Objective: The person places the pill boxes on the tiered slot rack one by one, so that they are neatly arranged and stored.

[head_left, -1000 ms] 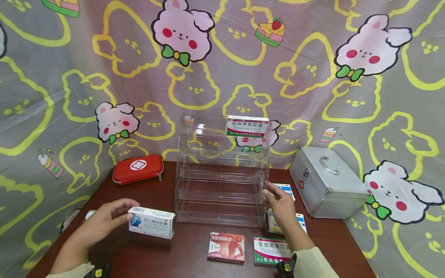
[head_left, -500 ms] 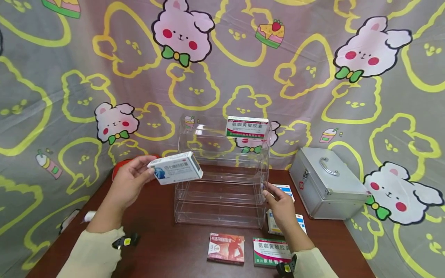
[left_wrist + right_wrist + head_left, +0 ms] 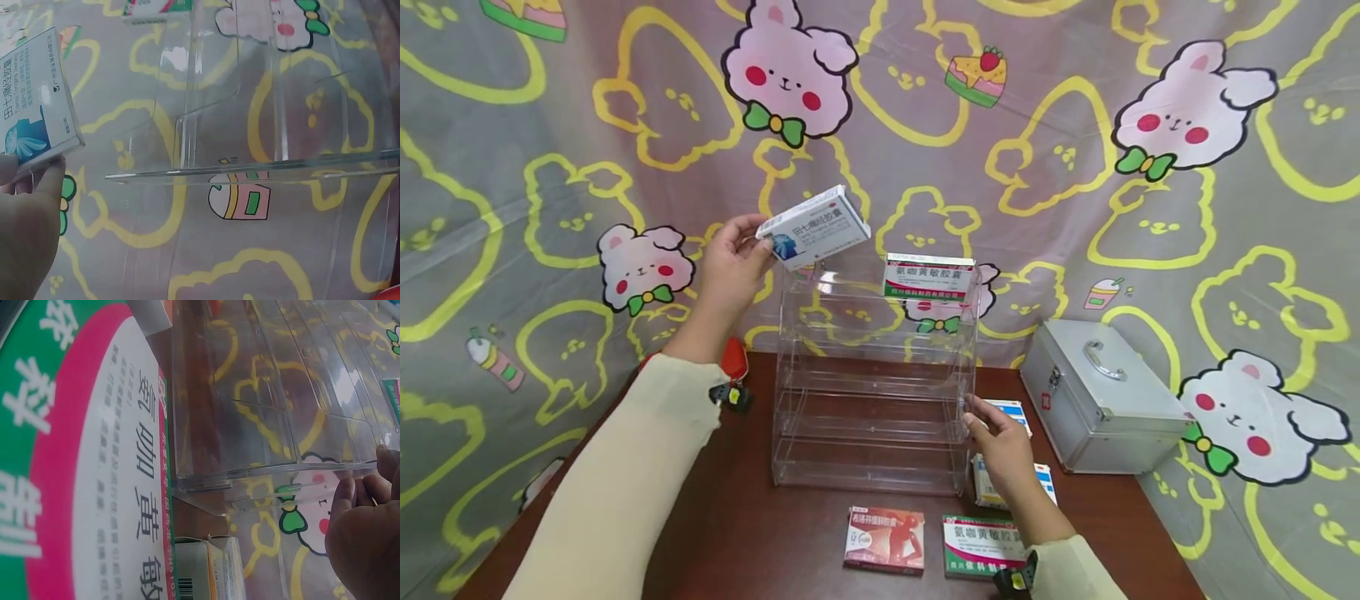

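Note:
My left hand (image 3: 739, 260) pinches a white and blue medicine box (image 3: 817, 227) by its left end. Tilted, with its right end higher, the box is in the air at the top left of a clear tiered display rack (image 3: 872, 477). In the left wrist view the box (image 3: 44, 100) appears apart from the rack's side edge. My right hand (image 3: 1003, 446) grips the rack's right side panel between thumb and fingers; the right wrist view shows the fingers (image 3: 345, 495) at that edge. A green and white medicine box (image 3: 928, 277) stands on the rack's top tier, at the right.
In front of the rack lie a red medicine box (image 3: 884, 540) and another green and white box (image 3: 977, 546). Blue and white boxes (image 3: 1045, 479) lie beside its right side. A silver case (image 3: 1105, 400) stands at the right. A red pouch (image 3: 734, 358) is mostly hidden behind my left arm.
My left hand has carried the white and blue medicine box up and to the right, from low over the table to the rack's top. My right hand has stayed on the rack's side.

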{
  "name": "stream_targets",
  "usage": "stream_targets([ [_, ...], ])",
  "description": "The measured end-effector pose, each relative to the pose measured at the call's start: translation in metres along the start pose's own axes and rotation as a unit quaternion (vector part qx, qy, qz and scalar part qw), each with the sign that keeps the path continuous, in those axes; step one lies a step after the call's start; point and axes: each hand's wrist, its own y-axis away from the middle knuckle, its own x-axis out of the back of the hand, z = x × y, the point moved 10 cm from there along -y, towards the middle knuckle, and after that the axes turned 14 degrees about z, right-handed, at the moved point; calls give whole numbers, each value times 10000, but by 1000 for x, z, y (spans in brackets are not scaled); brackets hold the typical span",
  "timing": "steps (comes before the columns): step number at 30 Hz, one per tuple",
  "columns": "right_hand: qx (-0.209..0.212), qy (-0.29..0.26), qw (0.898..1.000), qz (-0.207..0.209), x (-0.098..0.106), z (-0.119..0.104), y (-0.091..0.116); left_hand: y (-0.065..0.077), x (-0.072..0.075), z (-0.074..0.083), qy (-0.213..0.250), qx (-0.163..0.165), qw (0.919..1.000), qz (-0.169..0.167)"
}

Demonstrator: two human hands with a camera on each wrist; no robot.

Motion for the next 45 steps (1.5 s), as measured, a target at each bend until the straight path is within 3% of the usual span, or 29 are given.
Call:
stream_targets([
  [7, 75, -120, 9999, -39, -4, -1, -1, -25, -16, 3, -678, -228, 9974, 106],
  [15, 141, -3, 9999, -37, -6, -6, -5, -33, -23, -3, -1598, -538, 9857, 4],
  [22, 69, -38, 9999, -81, -5, -7, -4, -31, -23, -16, -2402, -538, 9688, -282],
  [29, 22, -34, 10000, -84, -3, -4, -5, -29, -30, -18, -2833, -648, 9547, -644],
  [35, 22, -57, 10000, -72, -2, 1, -6, -25, -39, -20, -3329, -865, 9340, -970],
  [45, -63, -59, 10000, -13, 1, 6, -7, -19, -53, -22, -3701, -1172, 9126, -1281],
])
